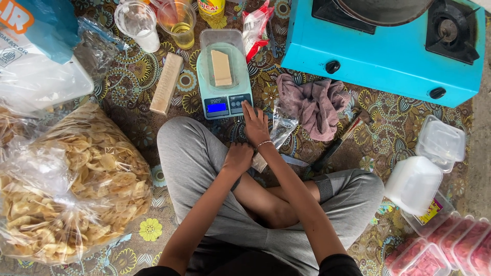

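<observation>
Spread over a brown patterned mat (128, 97): at left a large clear bag of pale chips (71, 189), above it a blue and white sack (36, 51), and along the top edge two clear plastic cups (137, 20) (178, 20), a yellow bottle (211, 7), a red and white packet (254, 28) and a long pale block (166, 83) lying flat. At upper right a bright blue gas stove (383, 56) with a dark pan (383, 10) on one burner, a crumpled mauve cloth (314, 105) just in front of it and a dark-handled knife (337, 143) beside the cloth. At far right empty clear plastic tubs (414, 184) and lidded boxes (442, 140), with tubs of pink-red pieces (450, 245) below them.
</observation>
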